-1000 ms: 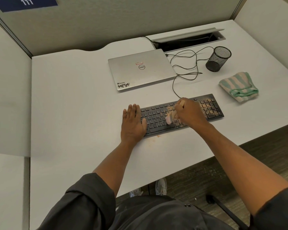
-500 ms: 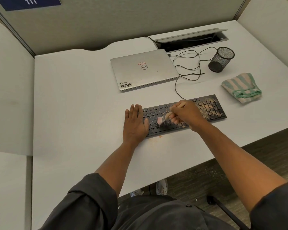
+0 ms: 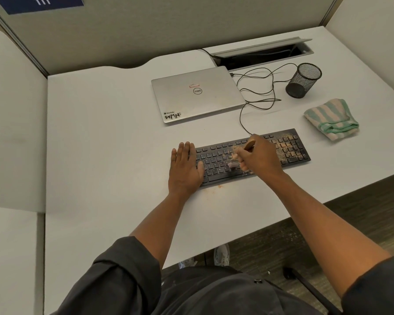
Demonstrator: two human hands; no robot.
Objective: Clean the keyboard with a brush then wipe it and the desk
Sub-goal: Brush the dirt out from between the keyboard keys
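Head view, right hand (image 3: 258,159) gripping brush (image 3: 248,147), bristles seemingly shifted rightward on keyboard (image 3: 216,165), left hand (image 3: 184,168) still flat.

It was an office cubicle: grey fabric partitions (image 3: 123,30) with a numbered sign (image 3: 41,3) enclosed a white desk (image 3: 100,144) holding a closed laptop (image 3: 196,96), keyboard (image 3: 291,148), mesh pen cup (image 3: 303,80) and cable hatch (image 3: 259,55).

Even, soft overhead light; faint shadows under forearms on white laminate desk (image 3: 100,144). Wide-angle bend at edges. Slight motion blur at right hand (image 3: 258,156).
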